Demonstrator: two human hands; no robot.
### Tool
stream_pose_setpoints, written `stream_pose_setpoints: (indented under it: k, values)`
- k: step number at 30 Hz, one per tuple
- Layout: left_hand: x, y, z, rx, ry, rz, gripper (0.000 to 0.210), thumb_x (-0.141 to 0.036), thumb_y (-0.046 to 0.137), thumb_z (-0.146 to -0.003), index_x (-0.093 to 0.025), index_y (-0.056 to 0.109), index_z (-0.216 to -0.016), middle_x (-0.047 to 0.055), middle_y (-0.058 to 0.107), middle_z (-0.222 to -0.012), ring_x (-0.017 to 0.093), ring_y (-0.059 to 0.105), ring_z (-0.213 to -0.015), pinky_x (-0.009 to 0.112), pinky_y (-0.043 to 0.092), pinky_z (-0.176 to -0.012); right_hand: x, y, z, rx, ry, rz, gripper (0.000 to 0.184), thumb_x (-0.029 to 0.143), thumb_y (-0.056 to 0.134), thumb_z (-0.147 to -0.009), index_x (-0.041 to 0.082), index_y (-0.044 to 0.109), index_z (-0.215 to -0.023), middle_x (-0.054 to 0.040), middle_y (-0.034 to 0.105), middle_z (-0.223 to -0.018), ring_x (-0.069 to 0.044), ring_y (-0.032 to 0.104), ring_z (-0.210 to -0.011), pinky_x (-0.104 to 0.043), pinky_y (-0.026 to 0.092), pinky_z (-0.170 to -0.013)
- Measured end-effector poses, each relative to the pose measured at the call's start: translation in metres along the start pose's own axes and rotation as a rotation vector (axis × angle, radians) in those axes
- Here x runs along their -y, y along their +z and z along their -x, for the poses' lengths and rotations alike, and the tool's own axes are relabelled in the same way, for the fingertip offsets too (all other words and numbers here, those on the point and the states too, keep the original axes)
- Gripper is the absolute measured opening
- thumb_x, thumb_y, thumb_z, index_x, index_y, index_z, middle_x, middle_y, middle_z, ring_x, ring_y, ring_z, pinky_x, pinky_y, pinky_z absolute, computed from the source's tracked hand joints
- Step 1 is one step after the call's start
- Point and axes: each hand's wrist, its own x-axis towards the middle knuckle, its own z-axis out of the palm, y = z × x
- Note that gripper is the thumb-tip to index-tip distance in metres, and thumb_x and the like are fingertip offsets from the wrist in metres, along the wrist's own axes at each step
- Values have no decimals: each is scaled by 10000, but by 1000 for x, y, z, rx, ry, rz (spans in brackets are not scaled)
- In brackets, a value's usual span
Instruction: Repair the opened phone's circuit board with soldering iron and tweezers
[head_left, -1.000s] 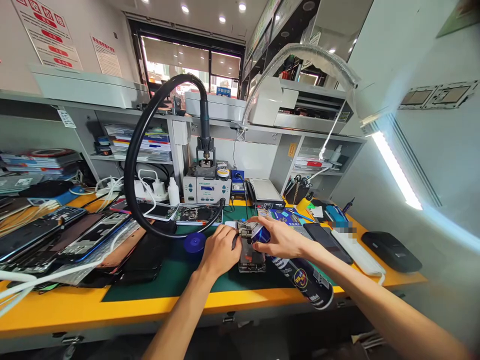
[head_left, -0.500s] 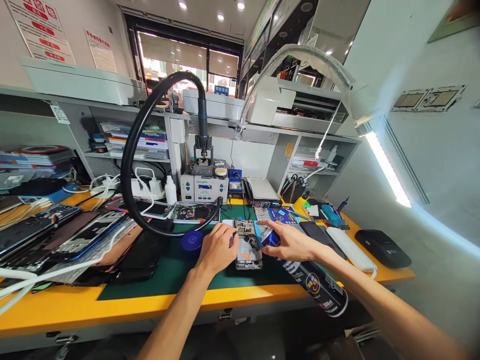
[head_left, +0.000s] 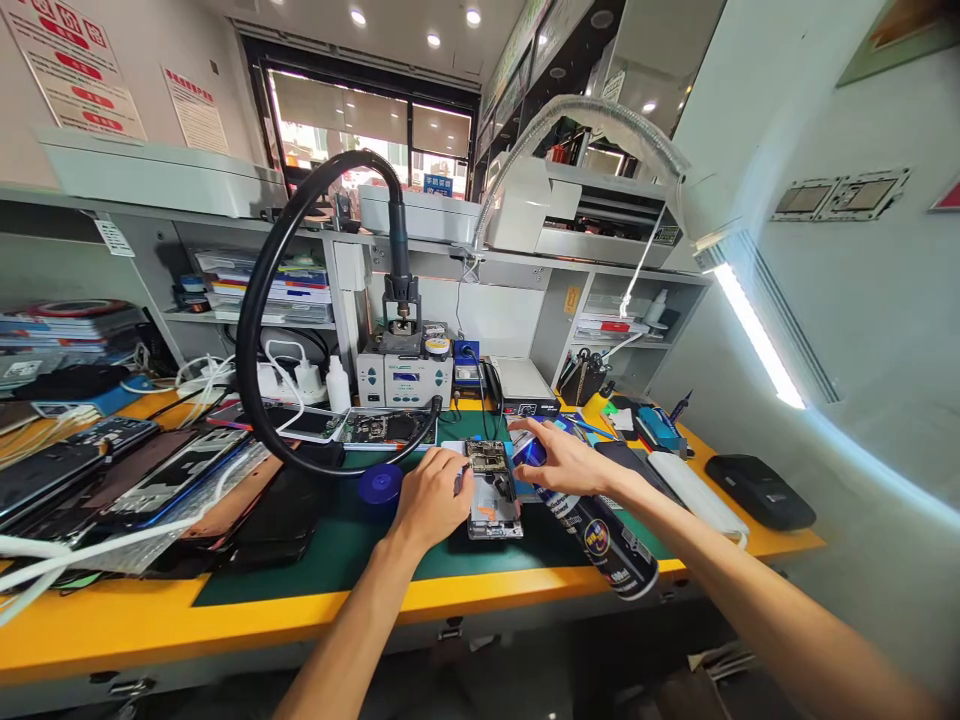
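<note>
An opened phone (head_left: 493, 500) lies on the green mat, its circuit board (head_left: 487, 457) exposed at the far end. At the phone's left edge, my left hand (head_left: 435, 492) is closed, its fingers curled. Something dark shows between thumb and fingers, too small to make out. My right hand (head_left: 562, 458) grips a black and blue aerosol spray can (head_left: 609, 545) near its top. The can is tilted, its top end up by the phone's right side and its base out over the table's front edge. My fingers hide the nozzle. A round blue lid (head_left: 380, 484) rests left of my left hand.
A black hose (head_left: 259, 300) arches from a grey rework station (head_left: 409, 378) behind the mat (head_left: 337, 550). Phone parts (head_left: 176, 470) crowd the left side. Right of the can lie a white power bank-like block (head_left: 694, 495) and a black case (head_left: 759, 490). A lit lamp (head_left: 757, 335) hangs at right.
The spray can's base has swung up and to the left, and my right hand has risen slightly with it. My left hand and the phone stay nearly where they were.
</note>
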Motion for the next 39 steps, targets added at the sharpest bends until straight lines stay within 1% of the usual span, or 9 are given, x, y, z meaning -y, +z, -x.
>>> stream_pose_setpoints:
  k: [5, 10, 14, 20, 23, 26, 30, 32, 39]
  values:
    - [0, -1, 0, 9, -11, 0, 226, -353, 625, -1006, -180, 666, -1145, 79, 681, -1175, 198, 675, -1009, 390, 599, -866, -2, 2, -13, -21, 7, 8, 653, 367, 704, -829, 195, 534, -1436, -109, 695, -1094, -281, 638, -974, -344, 471, -825]
    - [-1, -1, 0, 20, -25, 2, 226, -351, 626, -1005, -179, 666, -1147, 80, 681, -1178, 200, 675, -1013, 391, 599, -868, -5, 1, -22, -19, -10, 10, 700, 386, 678, -845, 197, 485, -1491, -109, 714, -1124, -283, 649, -990, -338, 481, -817]
    - [-2, -1, -1, 22, -28, 4, 226, -350, 626, -1005, -180, 667, -1148, 80, 680, -1182, 201, 674, -1020, 396, 598, -875, -4, 2, -27, 5, -34, 27, 672, 398, 699, -834, 193, 527, -1451, -118, 694, -1139, -270, 661, -954, -326, 489, -801]
    - [-2, -2, -1, 48, -41, -9, 232, -350, 630, -1003, -178, 665, -1154, 82, 678, -1190, 207, 673, -1032, 404, 596, -885, 6, 6, -41, 42, -131, 51, 743, 388, 727, -844, 214, 456, -1513, -122, 657, -1196, -276, 620, -1056, -334, 485, -852]
    - [-2, -2, -1, 66, -48, -22, 236, -348, 632, -1002, -175, 663, -1159, 82, 678, -1188, 207, 674, -1030, 403, 597, -880, 15, 7, -47, 50, -167, 72, 675, 364, 744, -850, 177, 517, -1458, -101, 678, -1077, -262, 614, -996, -326, 471, -844]
    - [-2, -2, -1, 77, -53, -33, 235, -348, 629, -1004, -176, 663, -1160, 82, 677, -1189, 205, 674, -1026, 400, 598, -877, 23, 6, -50, 35, -181, 88, 670, 317, 731, -876, 172, 490, -1483, -73, 672, -1010, -217, 612, -867, -324, 462, -805]
    - [-3, -4, -1, 92, -48, -37, 237, -348, 629, -1003, -176, 662, -1163, 83, 677, -1195, 207, 673, -1034, 406, 595, -886, 31, 5, -45, 49, -215, 94, 623, 296, 732, -870, 165, 521, -1442, -64, 679, -983, -237, 624, -923, -344, 466, -838]
    - [-3, -5, -2, 103, -43, -37, 239, -347, 631, -1002, -174, 661, -1165, 83, 676, -1196, 209, 673, -1038, 409, 595, -889, 35, 4, -39, 64, -232, 84, 645, 308, 729, -866, 165, 511, -1455, -91, 691, -1040, -269, 618, -1019, -341, 465, -869]
    - [-2, -3, -1, 95, -55, -51, 240, -343, 636, -1000, -171, 662, -1165, 85, 676, -1204, 216, 672, -1059, 418, 593, -901, 38, -2, -5, 74, -205, 9, 673, 346, 719, -839, 206, 506, -1462, -147, 659, -1256, -306, 637, -1101, -387, 494, -910]
